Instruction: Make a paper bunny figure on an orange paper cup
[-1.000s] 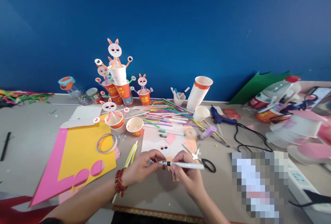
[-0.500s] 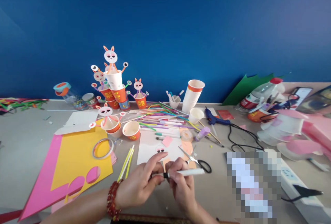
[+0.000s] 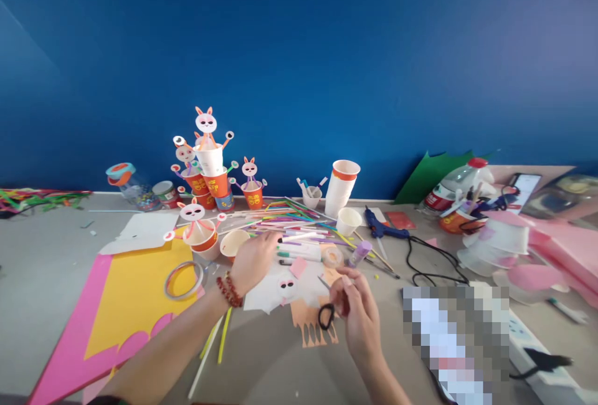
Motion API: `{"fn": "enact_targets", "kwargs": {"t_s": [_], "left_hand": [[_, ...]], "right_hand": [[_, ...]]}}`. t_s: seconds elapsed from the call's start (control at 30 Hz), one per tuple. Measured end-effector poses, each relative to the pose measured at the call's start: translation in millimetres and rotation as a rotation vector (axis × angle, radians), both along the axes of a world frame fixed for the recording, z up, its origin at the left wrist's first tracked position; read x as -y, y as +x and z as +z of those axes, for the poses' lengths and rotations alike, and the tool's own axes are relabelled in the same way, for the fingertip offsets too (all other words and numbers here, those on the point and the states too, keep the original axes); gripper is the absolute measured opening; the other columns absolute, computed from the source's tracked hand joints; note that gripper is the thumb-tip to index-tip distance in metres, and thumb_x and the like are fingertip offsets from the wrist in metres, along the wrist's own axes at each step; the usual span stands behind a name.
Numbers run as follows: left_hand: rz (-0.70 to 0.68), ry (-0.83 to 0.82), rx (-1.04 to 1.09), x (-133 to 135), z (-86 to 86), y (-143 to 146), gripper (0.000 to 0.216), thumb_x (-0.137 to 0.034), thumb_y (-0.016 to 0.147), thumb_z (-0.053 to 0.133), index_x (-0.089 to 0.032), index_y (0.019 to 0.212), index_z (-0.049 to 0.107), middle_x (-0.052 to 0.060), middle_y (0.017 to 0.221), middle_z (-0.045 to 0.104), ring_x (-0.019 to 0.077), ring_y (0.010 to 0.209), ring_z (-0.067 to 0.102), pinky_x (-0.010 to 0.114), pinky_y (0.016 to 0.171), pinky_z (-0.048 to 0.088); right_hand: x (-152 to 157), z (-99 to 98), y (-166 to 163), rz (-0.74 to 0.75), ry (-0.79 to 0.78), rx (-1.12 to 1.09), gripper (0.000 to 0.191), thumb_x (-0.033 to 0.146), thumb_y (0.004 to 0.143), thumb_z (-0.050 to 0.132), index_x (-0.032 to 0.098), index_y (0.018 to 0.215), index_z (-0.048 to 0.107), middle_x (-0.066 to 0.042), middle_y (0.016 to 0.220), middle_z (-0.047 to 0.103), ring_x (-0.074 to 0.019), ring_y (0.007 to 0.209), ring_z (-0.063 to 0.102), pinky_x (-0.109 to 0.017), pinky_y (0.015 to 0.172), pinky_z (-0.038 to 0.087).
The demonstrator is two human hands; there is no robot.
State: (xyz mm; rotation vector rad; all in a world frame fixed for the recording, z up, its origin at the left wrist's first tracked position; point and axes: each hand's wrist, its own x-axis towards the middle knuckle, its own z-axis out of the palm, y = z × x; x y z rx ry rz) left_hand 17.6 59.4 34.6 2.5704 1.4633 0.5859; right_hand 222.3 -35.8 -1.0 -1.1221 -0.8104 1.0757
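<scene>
My left hand [image 3: 255, 263] reaches over the craft pile, fingers closed at the black end of a white marker [image 3: 301, 237]; part of the grip is hidden. My right hand [image 3: 355, 308] is curled around scissors [image 3: 326, 316], with one black handle loop and part of a blade showing. Between the hands lies white paper [image 3: 261, 290] bearing a small face cutout [image 3: 286, 288] with black eyes and pink patches. Under the scissors is a peach paper sheet [image 3: 306, 314] with cut-out gaps along its near edge. A pink paper piece [image 3: 298, 266] rests above the face.
Paper cups with rabbit figures [image 3: 205, 123] stand at the back left. Yellow paper [image 3: 126, 305] and a tape roll [image 3: 184, 280] lie left. A stacked cup tower [image 3: 342, 187], glue gun [image 3: 384, 229], purple glue stick [image 3: 360, 253] and power strip [image 3: 537, 355] are toward the right.
The hands have come apart from around the marker. My left hand has moved forward to the pile with it, while my right has taken the scissors and turned them.
</scene>
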Motion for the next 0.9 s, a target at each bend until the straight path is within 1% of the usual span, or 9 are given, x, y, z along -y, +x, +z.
{"fn": "enact_targets", "kwargs": {"t_s": [0.07, 0.2, 0.33, 0.47, 0.63, 0.7, 0.77, 0.83, 0.9], "left_hand": [[0.019, 0.015, -0.029, -16.5, -10.5, 3.7, 0.028, -0.007, 0.092, 0.042, -0.017, 0.113, 0.058, 0.011, 0.102, 0.068, 0.0230, 0.088, 0.066, 0.034, 0.077, 0.050], [0.013, 0.028, -0.045, -35.7, -31.5, 22.2, 0.024, -0.007, 0.091, 0.045, -0.019, 0.104, 0.062, 0.009, 0.094, 0.068, 0.0225, 0.088, 0.065, 0.034, 0.080, 0.050], [-0.035, 0.059, -0.008, -40.0, -37.4, 32.3, 0.022, -0.008, 0.091, 0.049, -0.018, 0.106, 0.063, 0.009, 0.108, 0.066, 0.0243, 0.104, 0.060, 0.041, 0.093, 0.048], [-0.085, 0.071, 0.061, -19.5, -34.2, 19.7, 0.024, -0.014, 0.094, 0.049, -0.018, 0.114, 0.061, 0.009, 0.121, 0.062, 0.0227, 0.115, 0.056, 0.041, 0.101, 0.046], [-0.161, 0.030, 0.089, 25.1, -40.3, -13.0, 0.020, -0.018, 0.095, 0.047, -0.020, 0.107, 0.064, 0.006, 0.110, 0.066, 0.0202, 0.106, 0.060, 0.037, 0.094, 0.051], [-0.179, -0.008, 0.083, 39.6, -45.7, -23.5, 0.021, -0.019, 0.096, 0.046, -0.019, 0.109, 0.063, 0.007, 0.110, 0.065, 0.0208, 0.105, 0.060, 0.038, 0.092, 0.051], [-0.172, -0.036, 0.052, 50.0, -50.6, -29.6, 0.020, -0.023, 0.096, 0.049, -0.019, 0.111, 0.062, 0.008, 0.111, 0.064, 0.0223, 0.105, 0.059, 0.040, 0.094, 0.050], [-0.169, -0.049, 0.033, 56.5, -54.1, -31.6, 0.022, -0.028, 0.096, 0.051, -0.019, 0.113, 0.061, 0.008, 0.113, 0.064, 0.0235, 0.106, 0.057, 0.041, 0.095, 0.049], [-0.183, -0.058, 0.028, 60.6, -55.7, -30.7, 0.025, -0.031, 0.096, 0.052, -0.019, 0.116, 0.060, 0.008, 0.114, 0.063, 0.0239, 0.107, 0.057, 0.041, 0.094, 0.049]], "right_hand": [[5.4, -7.9, 8.1, -0.012, -0.045, 0.038, 0.026, 0.045, 0.088, 0.061, 0.021, 0.096, 0.058, 0.005, 0.057, 0.054, -0.0097, 0.045, 0.039, -0.020, 0.042, 0.030], [17.0, -21.3, 11.7, 0.068, -0.097, 0.101, 0.029, 0.048, 0.087, 0.062, 0.020, 0.093, 0.060, 0.003, 0.056, 0.056, -0.0105, 0.044, 0.041, -0.021, 0.042, 0.031], [21.8, -26.5, 18.7, 0.145, -0.066, 0.252, 0.034, 0.054, 0.088, 0.059, 0.020, 0.085, 0.059, 0.001, 0.057, 0.059, -0.0125, 0.046, 0.044, -0.023, 0.045, 0.034], [25.9, -31.8, 34.0, 0.257, -0.003, 0.573, 0.031, 0.046, 0.095, 0.051, 0.021, 0.078, 0.059, -0.002, 0.066, 0.063, -0.0153, 0.053, 0.052, -0.026, 0.052, 0.040], [28.4, -36.4, 45.3, 0.213, 0.117, 0.961, 0.018, 0.032, 0.094, 0.053, 0.022, 0.084, 0.064, -0.004, 0.074, 0.065, -0.0188, 0.061, 0.058, -0.028, 0.055, 0.044], [27.0, -35.0, 45.5, 0.216, 0.166, 1.037, 0.017, 0.029, 0.094, 0.051, 0.023, 0.086, 0.065, -0.006, 0.082, 0.068, -0.0206, 0.068, 0.062, -0.029, 0.058, 0.047], [25.2, -32.7, 44.6, 0.226, 0.222, 1.086, 0.017, 0.025, 0.093, 0.050, 0.023, 0.094, 0.067, -0.009, 0.093, 0.070, -0.0230, 0.081, 0.066, -0.031, 0.068, 0.052], [23.7, -30.9, 43.4, 0.238, 0.261, 1.135, 0.019, 0.022, 0.092, 0.050, 0.024, 0.101, 0.068, -0.009, 0.102, 0.070, -0.0253, 0.094, 0.066, -0.035, 0.079, 0.053], [23.4, -30.7, 42.9, 0.253, 0.262, 1.182, 0.021, 0.021, 0.092, 0.051, 0.024, 0.103, 0.068, -0.009, 0.106, 0.070, -0.0265, 0.099, 0.066, -0.037, 0.084, 0.053]]}}
